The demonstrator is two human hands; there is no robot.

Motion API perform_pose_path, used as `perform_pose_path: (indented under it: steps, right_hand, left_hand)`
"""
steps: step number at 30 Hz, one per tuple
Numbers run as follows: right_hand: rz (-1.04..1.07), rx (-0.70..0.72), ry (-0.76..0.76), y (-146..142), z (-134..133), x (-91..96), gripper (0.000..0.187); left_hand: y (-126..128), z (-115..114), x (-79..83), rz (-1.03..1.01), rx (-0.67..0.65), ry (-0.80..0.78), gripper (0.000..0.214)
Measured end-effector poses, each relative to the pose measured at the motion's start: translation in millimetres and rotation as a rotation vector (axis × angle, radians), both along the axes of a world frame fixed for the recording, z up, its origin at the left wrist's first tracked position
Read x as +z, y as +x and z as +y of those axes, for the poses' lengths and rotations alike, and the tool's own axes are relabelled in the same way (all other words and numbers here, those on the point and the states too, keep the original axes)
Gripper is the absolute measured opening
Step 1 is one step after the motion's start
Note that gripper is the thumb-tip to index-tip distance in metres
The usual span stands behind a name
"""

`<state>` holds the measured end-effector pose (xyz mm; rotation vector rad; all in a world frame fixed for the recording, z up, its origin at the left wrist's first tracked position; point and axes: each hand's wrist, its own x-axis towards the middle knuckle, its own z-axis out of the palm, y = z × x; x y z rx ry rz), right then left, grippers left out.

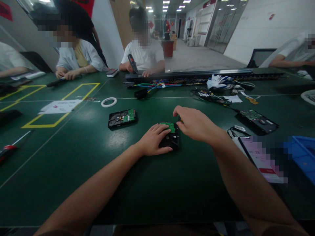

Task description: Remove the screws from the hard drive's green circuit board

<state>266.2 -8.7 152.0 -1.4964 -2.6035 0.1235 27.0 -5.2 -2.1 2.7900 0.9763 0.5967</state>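
Note:
A hard drive (169,141) lies on the green table in front of me, its green circuit board facing up. My left hand (155,140) steadies it, fingers across the board and thumb along the near side. At the drive's far right corner, my right hand (190,124) is closed with the fingertips pinched together. Between them shows a small dark and yellowish piece, mostly hidden, whose kind I cannot make out. Left of my hands rests a second hard drive (122,118), board up and apart from both hands.
Another hard drive (257,120) lies at right beside cables (209,95), a phone (258,157) and a blue bin (301,154). A tape roll (109,102), a paper sheet (60,106) and a screwdriver (12,147) are at left. Across the table, a person holds a power screwdriver (132,63).

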Motion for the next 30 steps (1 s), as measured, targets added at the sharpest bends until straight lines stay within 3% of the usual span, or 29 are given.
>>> perform_pose_path:
  steps: [6,15,20,22,27,30]
  right_hand:
    - [-0.108,-0.176,0.034,-5.6,-4.2,6.1,0.037]
    - [-0.032,-0.084,0.053,-0.9,-1.2,-0.1,0.019]
    - [0.074,0.072,-0.001,1.9,0.4,-3.0,0.029]
    - [0.061,0.051,-0.001,-0.2,-0.9,-2.0,0.027]
    - [-0.076,-0.16,0.054,-3.0,-3.3,1.5,0.028]
    - [-0.047,-0.088,0.033,0.7,-1.0,1.0,0.019]
  left_hand:
    - [0.0,-1.1,0.9,-0.015,0.001,0.009,0.084]
    - [0.4,0.2,-0.6,-0.013,0.005,-0.023,0.085]
    - [-0.2,0.9,-1.4,-0.006,0.001,-0.004,0.085]
    - [-0.5,1.0,-1.2,-0.004,-0.001,-0.002,0.085]
    - [0.1,-0.1,0.2,-0.008,0.001,-0.011,0.084]
    - [0.4,-0.5,0.6,-0.019,0.002,-0.018,0.083]
